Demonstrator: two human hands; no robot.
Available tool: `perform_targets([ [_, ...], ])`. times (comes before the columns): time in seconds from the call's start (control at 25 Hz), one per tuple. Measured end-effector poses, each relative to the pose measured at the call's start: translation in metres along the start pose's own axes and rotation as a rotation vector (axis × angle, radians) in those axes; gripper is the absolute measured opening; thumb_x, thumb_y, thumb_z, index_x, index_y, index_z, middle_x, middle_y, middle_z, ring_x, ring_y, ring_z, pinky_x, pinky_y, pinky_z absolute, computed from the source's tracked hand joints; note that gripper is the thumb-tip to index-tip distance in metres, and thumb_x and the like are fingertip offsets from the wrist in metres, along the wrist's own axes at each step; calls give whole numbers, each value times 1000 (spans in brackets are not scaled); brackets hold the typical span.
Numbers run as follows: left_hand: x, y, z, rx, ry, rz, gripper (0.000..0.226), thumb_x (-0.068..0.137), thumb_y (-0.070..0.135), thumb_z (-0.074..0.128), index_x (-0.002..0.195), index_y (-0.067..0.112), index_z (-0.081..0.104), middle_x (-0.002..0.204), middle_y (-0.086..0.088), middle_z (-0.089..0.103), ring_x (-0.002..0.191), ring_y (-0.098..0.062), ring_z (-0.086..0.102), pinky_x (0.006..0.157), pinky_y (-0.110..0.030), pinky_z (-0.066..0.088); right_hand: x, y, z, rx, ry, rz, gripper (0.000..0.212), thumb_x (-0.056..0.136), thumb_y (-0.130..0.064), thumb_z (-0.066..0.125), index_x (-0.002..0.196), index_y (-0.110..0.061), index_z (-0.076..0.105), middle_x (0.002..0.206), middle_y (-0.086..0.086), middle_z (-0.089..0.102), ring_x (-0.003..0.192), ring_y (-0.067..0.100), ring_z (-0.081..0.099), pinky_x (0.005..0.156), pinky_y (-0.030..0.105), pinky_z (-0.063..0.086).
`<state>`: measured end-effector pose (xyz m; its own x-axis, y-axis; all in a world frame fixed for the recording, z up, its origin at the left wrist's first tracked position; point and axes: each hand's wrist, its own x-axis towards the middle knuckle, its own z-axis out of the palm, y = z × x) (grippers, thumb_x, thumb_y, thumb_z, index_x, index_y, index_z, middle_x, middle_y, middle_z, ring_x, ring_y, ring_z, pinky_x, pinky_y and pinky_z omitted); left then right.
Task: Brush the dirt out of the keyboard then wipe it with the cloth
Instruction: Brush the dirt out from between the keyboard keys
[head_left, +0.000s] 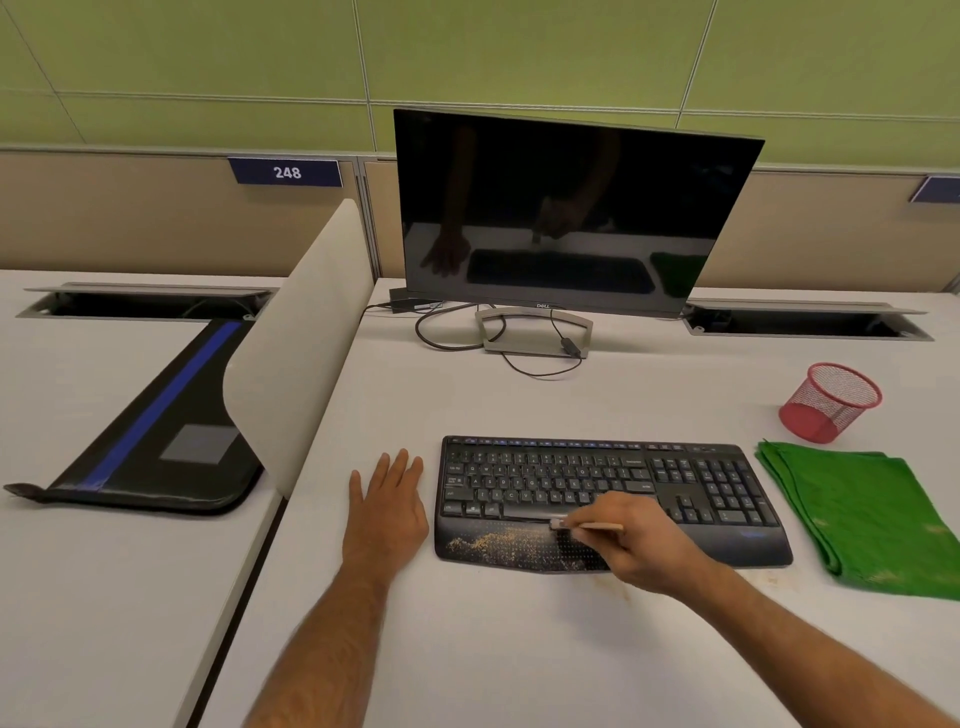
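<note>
A black keyboard (691, 483) with a wrist rest lies on the white desk. Sandy dirt (491, 545) is scattered over the left half of the wrist rest. My right hand (639, 545) grips a small wooden-handled brush (587, 526); its head touches the keyboard just below the space bar. My left hand (387, 512) lies flat on the desk, fingers apart, just left of the keyboard and not touching it. A folded green cloth (867, 525) lies to the right of the keyboard.
A dark monitor (566, 208) with loose cables (457, 332) stands behind the keyboard. A red mesh cup (828, 402) sits at the back right. A white divider (301, 353) stands on the left, with a black mat (156, 441) beyond it. Some dirt specks lie on the desk (618, 584).
</note>
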<state>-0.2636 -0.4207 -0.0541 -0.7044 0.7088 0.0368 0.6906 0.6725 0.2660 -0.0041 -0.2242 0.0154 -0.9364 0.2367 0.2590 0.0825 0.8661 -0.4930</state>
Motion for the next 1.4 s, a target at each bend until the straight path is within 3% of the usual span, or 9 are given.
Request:
perform_targets([
  [0.2,0,2,-2,8,-3,-2,55,102,23,32,156,25,27,165,4,17,153,-17,8,122,-52,1,1,-4,-2,61,-45,-57,10,86,-20,65,80,-22,73,82,-13,72,73,-1,62,69,11,46],
  [0.32,-1,2,-4,6,-10,-6,55,102,23,31,157,26,26,166,6,15,153,-16,6,123,-51,0,-2,-2,-1,27,-20,-29,13,88,-24,65,97,-24,74,81,-13,69,72,-2,57,68,10,43],
  [0.52,-1,4,-5,1,-17,-9,55,103,24,29,157,26,24,166,6,13,153,-15,3,123,-50,-2,-9,0,-3,63,-103,-79,11,80,-10,72,81,-21,74,81,-12,72,76,-1,63,72,9,44],
  [0.68,-1,3,-5,-9,-13,-12,54,103,23,30,157,26,25,166,6,14,153,-16,5,123,-50,-1,-14,3,-5,59,-46,-56,18,83,-14,72,96,-26,73,76,-12,66,69,1,56,67,7,40],
  [0.8,-2,4,-4,-8,-7,-10,54,103,23,31,157,26,26,165,6,16,153,-16,6,123,-50,0,-18,3,-4,45,-96,-93,14,83,-13,70,87,-26,72,81,-13,70,74,-1,61,70,13,45],
  [0.96,-2,3,-5,0,-19,-12,55,103,24,30,157,26,24,166,6,14,153,-15,4,123,-50,-1,-10,-1,0,27,18,-48,13,88,-22,66,100,-26,72,83,-13,68,74,2,58,70,10,43],
  [1.12,-2,4,-7,10,-27,-9,55,103,24,29,157,26,22,166,6,12,153,-16,3,123,-50,-1,-5,-2,6,23,-14,-67,14,82,-13,71,92,-23,74,79,-26,62,76,-17,50,71,1,36],
  [1.32,-2,4,-7,8,-30,-12,55,103,25,29,158,27,22,166,6,12,153,-16,3,123,-50,-2,5,-6,11,16,23,-28,17,88,-21,68,103,-27,73,81,-11,66,75,-7,50,70,5,38],
  [1.4,-2,4,-7,8,-27,-11,55,103,25,29,157,27,22,166,6,12,153,-16,3,123,-50,-2,6,-8,14,30,-15,-66,13,89,-25,64,98,-26,73,81,-11,68,75,-8,51,70,10,41],
])
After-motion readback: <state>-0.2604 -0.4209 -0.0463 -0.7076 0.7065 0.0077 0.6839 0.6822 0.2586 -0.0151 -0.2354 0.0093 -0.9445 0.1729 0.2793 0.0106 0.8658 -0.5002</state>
